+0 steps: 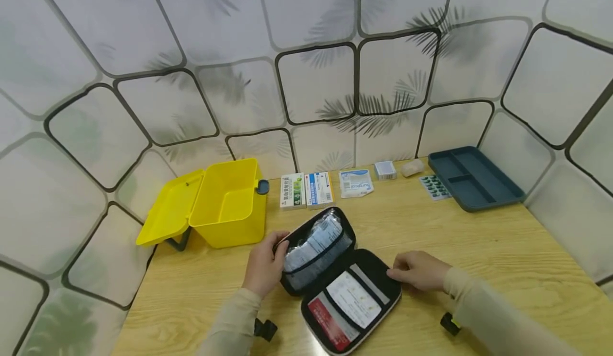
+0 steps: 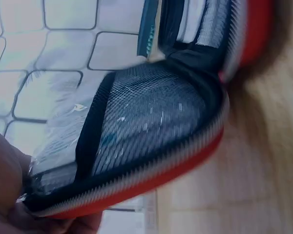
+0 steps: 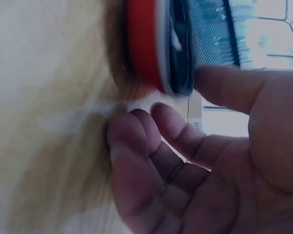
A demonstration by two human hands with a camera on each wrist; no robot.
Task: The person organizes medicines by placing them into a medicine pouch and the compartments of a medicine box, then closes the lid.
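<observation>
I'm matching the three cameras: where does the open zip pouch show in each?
Head: open zip pouch bottom centre, between both hands.
Left wrist: mesh half fills the centre.
Right wrist: red edge at top centre.
Shared landmark: the wooden table.

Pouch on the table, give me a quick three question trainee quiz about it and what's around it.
1. True or false: the pouch lies open.
2. Which hand grips the pouch's raised half: A left hand, B right hand?
3. What colour is the open box on the table?

Key: 1 true. 2 A; the right hand's fingers only touch the flat half's edge. 3 yellow.
</observation>
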